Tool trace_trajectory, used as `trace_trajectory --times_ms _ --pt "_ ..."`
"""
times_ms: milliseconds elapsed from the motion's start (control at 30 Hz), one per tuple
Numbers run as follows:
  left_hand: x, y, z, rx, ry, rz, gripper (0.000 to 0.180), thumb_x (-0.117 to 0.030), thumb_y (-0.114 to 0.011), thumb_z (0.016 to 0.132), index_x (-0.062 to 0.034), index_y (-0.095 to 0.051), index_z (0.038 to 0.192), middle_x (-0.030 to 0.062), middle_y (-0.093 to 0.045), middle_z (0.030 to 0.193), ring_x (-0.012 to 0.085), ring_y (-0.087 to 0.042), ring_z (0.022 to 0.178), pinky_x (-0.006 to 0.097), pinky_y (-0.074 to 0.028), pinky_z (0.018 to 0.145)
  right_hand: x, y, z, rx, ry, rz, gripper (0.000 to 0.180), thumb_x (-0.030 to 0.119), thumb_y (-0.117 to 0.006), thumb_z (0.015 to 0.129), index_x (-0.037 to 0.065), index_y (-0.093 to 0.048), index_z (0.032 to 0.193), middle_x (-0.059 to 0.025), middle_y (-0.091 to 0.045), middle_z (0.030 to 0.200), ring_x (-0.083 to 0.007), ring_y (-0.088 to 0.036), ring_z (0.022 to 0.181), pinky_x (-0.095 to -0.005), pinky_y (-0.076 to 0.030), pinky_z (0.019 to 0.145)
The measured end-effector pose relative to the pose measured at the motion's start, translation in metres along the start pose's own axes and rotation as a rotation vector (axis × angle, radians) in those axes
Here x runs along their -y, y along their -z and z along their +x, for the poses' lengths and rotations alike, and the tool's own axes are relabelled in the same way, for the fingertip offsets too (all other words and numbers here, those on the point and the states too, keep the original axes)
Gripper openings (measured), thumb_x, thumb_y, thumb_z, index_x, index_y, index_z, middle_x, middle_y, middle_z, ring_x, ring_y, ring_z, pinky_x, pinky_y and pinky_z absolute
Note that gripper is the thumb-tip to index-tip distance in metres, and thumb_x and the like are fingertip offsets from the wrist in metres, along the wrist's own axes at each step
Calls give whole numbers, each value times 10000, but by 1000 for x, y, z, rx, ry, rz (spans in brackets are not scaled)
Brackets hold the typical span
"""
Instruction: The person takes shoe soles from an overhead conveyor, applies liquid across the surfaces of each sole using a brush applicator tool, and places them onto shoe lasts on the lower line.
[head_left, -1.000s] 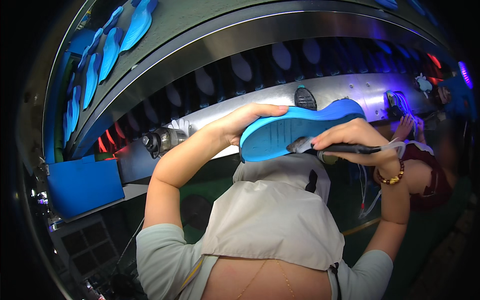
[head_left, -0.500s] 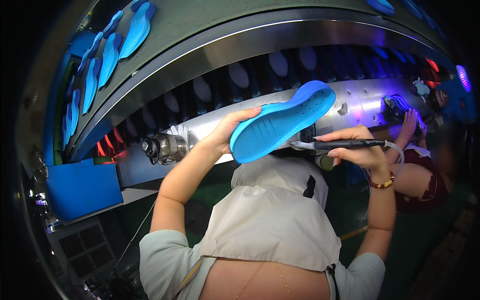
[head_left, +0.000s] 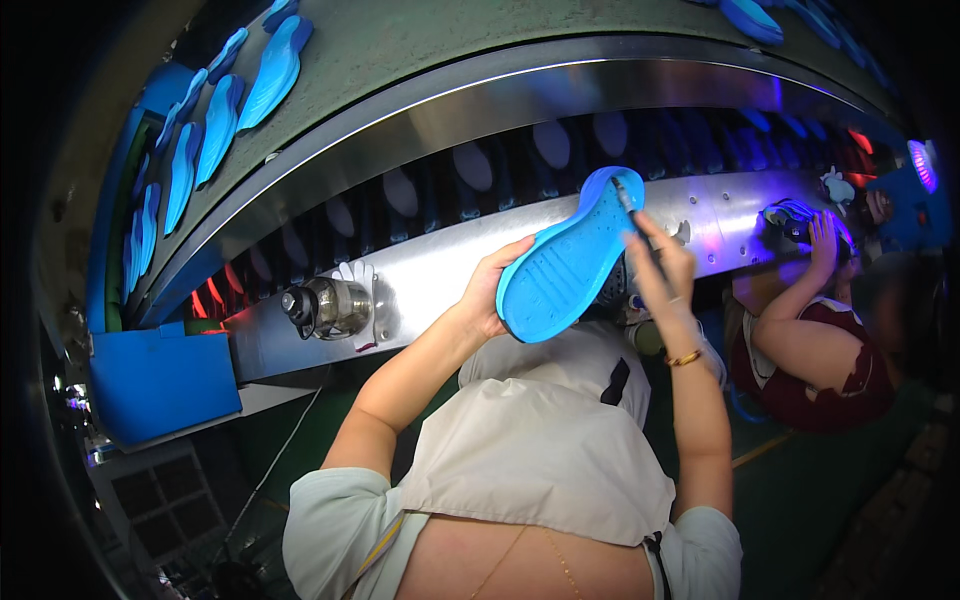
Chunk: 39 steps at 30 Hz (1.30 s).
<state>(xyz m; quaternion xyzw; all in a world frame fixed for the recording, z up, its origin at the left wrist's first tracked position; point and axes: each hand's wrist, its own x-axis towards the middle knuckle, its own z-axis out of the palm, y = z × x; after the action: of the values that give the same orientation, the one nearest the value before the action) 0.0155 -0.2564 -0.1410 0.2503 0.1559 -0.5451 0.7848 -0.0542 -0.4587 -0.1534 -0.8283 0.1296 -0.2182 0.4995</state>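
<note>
My left hand [head_left: 487, 297] is closed on the left edge of a blue shoe sole [head_left: 560, 262], thumb on the near rim. The sole is tilted with its hollow, ribbed and dotted inner face toward me, heel end up and away. In my right hand [head_left: 668, 262], smeared by motion, is a slim black-handled brush [head_left: 628, 198]. Its metal-coloured front end is over the sole's heel end, at or close to the inner surface. Whether the tip touches there I cannot tell.
A glass jar [head_left: 338, 308] with a black top stands on the metal ledge [head_left: 430, 262] beside a white glove [head_left: 368, 275]. Blue soles [head_left: 278, 72] lie on the green conveyor belt [head_left: 420, 40]; dark soles line the shelf beneath. At right, a co-worker's hand [head_left: 822, 245] works under violet light.
The brush has swung from beside the sole's lower right edge up to its heel end. The sole has turned more upright and shifted slightly toward me. My right hand moved left.
</note>
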Motion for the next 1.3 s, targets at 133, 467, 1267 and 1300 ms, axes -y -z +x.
trace_trajectory --times_ms 133,467,1267,1300 --pt "0 -3 7 -28 -107 69 506 -333 -504 835 1 -424 1208 198 -518 1129 306 -552 983 435 -459 844 31 -27 -28 4 289 -241 413 202 -712 693 -70 -571 970 -280 -572 971 -359 -615 798 -342 -514 690" --pt "-18 -6 -19 20 -298 351 499 -397 -458 866 -10 -442 1181 120 -561 1017 171 -589 826 280 -493 711 85 40 -30 400 82 295 164 82 -527 790 -38 -628 840 -119 -638 761 -124 -546 548 -194 -401 502" --pt "-1 -39 -28 -35 -817 759 448 -227 -478 881 14 -418 1254 86 -484 1194 116 -454 1043 238 -346 879 117 9 -24 169 491 -228 149 24 -615 689 34 -608 838 -61 -546 537 -199 -520 449 -289 -417 453" --pt "-1 -38 -26 -43 -854 814 445 -224 -480 879 14 -423 1250 87 -477 1203 121 -452 1046 240 -344 881 118 6 -23 165 486 -231 149 24 -615 689 34 -608 838 -61 -546 537 -199 -520 449 -289 -417 453"
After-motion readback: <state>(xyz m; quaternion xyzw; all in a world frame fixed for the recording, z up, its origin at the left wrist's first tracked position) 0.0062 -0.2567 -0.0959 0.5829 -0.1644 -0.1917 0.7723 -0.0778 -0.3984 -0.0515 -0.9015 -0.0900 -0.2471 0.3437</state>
